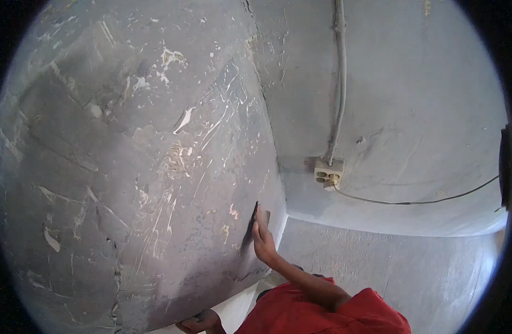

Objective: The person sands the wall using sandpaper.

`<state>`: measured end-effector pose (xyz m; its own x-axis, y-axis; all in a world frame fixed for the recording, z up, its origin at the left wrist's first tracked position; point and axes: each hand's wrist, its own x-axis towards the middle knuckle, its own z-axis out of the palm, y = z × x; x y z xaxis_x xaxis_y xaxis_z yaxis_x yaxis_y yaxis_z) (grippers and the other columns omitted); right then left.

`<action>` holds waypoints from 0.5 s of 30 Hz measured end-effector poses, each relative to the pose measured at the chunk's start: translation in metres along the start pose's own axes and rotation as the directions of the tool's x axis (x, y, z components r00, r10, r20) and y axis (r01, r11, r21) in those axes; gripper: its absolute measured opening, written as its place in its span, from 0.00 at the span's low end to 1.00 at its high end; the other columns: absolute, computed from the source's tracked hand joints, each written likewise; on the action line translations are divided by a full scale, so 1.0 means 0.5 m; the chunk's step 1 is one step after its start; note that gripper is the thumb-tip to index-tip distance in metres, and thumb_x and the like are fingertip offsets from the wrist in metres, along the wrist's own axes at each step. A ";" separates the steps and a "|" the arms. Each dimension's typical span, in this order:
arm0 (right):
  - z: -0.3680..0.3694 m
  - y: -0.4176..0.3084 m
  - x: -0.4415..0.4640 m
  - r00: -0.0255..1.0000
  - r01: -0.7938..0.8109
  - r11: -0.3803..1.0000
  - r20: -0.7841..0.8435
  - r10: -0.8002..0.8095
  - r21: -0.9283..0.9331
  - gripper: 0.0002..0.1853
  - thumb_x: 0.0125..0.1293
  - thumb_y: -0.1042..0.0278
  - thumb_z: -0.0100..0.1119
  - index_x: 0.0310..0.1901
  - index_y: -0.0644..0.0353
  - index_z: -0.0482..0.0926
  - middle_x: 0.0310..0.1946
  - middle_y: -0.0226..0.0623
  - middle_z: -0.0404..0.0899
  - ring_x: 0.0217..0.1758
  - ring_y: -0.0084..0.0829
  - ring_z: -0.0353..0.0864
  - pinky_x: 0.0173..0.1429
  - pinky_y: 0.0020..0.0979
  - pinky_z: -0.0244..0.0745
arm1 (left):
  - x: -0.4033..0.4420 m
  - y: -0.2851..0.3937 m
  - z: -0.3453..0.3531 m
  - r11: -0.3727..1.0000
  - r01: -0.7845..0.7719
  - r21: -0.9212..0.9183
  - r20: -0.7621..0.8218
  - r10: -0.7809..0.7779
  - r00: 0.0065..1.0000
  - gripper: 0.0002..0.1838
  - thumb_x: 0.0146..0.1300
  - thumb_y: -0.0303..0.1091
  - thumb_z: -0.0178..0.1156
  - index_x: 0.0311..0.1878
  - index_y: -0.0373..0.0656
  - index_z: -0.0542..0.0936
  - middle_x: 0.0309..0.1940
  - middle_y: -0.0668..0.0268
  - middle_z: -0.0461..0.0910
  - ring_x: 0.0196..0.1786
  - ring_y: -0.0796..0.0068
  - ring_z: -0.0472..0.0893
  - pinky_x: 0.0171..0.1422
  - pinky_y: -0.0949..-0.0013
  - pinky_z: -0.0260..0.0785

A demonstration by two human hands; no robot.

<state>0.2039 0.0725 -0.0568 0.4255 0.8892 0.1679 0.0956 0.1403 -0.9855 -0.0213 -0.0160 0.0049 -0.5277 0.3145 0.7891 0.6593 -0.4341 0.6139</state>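
Observation:
My right hand (pixel 263 245) reaches up against the patchy grey wall (pixel 155 234) on the left. Its fingers are closed around a flat scraper (pixel 255 212), whose dark thin edge is turned to the wall surface and casts a shadow there. The grip hides most of the tool. Low in the view, my left hand (pixel 199 322) is beside the foot of the same wall with its fingers curled. Something dark shows at the fingers, too unclear to name. White and yellowish flaked patches (pixel 175 158) mark the wall above and left of my right hand.
A socket box (pixel 329 171) with a plug in it sits on the adjoining wall (pixel 423 111). A conduit (pixel 340 83) runs up from it, and a thin cable (pixel 412 202) leads right to a dark object (pixel 506 167). A cracked corner joint (pixel 262 89) divides the walls.

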 end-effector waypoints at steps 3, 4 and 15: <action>-0.017 0.027 0.092 0.996 0.033 0.999 -0.082 -0.035 -0.030 0.29 0.73 0.55 0.31 0.70 0.58 0.43 0.70 0.47 0.45 0.73 0.43 0.45 0.72 0.31 0.41 | -0.016 -0.105 -0.034 0.994 0.055 -0.093 -0.066 -0.062 0.996 0.15 0.66 0.43 0.50 0.36 0.38 0.68 0.34 0.62 0.71 0.30 0.70 0.68 0.31 0.67 0.63; -0.036 0.037 0.150 0.993 -0.017 1.000 -0.113 0.017 -0.004 0.29 0.73 0.54 0.30 0.70 0.58 0.44 0.70 0.47 0.47 0.72 0.43 0.47 0.72 0.31 0.43 | -0.017 -0.129 -0.054 0.947 0.085 -0.310 0.004 -0.088 0.996 0.20 0.63 0.44 0.52 0.42 0.32 0.72 0.40 0.57 0.74 0.39 0.64 0.76 0.39 0.62 0.72; -0.013 -0.002 -0.006 0.999 0.020 0.999 0.047 -0.021 0.028 0.28 0.73 0.58 0.30 0.70 0.60 0.42 0.71 0.46 0.43 0.75 0.36 0.38 0.74 0.34 0.29 | 0.001 -0.101 -0.018 0.936 0.022 -0.351 -0.038 -0.038 0.999 0.15 0.62 0.43 0.55 0.38 0.39 0.69 0.32 0.62 0.71 0.29 0.69 0.68 0.31 0.66 0.62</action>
<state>0.2085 0.0669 -0.0561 0.3804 0.9056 0.1874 0.0787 0.1702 -0.9823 -0.0599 -0.0015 -0.0259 -0.5719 0.2986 0.7640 0.4173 -0.6959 0.5844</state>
